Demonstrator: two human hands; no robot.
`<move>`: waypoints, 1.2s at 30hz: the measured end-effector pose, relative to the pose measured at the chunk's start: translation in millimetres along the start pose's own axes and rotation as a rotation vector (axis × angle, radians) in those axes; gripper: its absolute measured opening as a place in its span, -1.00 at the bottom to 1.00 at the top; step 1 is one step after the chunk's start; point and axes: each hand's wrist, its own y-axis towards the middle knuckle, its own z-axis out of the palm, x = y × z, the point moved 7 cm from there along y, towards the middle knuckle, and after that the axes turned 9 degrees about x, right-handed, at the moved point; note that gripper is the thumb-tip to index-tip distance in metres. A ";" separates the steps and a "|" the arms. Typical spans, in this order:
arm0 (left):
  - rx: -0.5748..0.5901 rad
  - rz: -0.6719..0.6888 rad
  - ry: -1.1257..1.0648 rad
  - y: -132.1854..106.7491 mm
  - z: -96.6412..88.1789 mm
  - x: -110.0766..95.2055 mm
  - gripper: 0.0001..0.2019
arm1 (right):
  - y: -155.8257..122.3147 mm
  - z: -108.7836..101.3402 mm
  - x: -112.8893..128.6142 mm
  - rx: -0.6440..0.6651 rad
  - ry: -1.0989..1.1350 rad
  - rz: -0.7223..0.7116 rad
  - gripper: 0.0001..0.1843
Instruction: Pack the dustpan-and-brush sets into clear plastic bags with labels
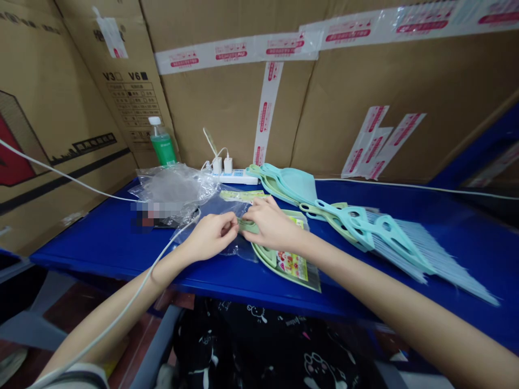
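My left hand (213,234) and my right hand (270,222) meet at the middle of the blue table (101,243). Both pinch the open end of a clear plastic bag (239,246) that holds a green dustpan set (284,262) with a printed card. The right hand rests on top of the bagged dustpan, fingers curled on its handle end. The left hand's fingers are closed on the bag's edge.
Loose dustpans (290,183) and small brooms (389,237) in mint and green lie to the right. A pile of clear bags (174,186), a power strip (233,174) with chargers and a green bottle (162,143) sit at the back. Cardboard boxes (365,97) wall the table. A white cable (121,313) crosses my left arm.
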 end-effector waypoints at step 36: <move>-0.251 -0.212 0.002 -13.3 -40.5 32.5 -0.89 | -0.2 -6.0 -21.5 -0.064 0.164 0.146 -0.77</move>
